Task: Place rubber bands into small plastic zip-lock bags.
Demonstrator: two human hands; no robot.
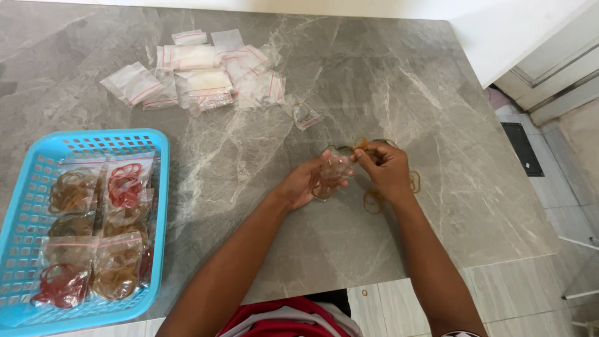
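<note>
Hands, left hand (307, 182) and right hand (385, 167), pinch a clear bag (332, 170) mid-table (399, 81), edges distant.

One head-worn view, angled steeply down onto a grey marble-patterned bench (399, 81).

The scene is seen from a single camera carried on the person's head, so no second view is available for overlap. The bench is looked at from above and from its near edge, facing away from the body toward the far edge and the white wall beyond. Both forearms are seen entering from the bottom of the frame, with the left hand (306, 184) and right hand (387, 170) met close to the centre, at arm's length from the lens. A blue basket (25, 206) is cut off by the lower left corner, a pile of clear bags (199, 75) is set toward the far side, and tiled floor (561, 187) is taken in along the right.
</note>
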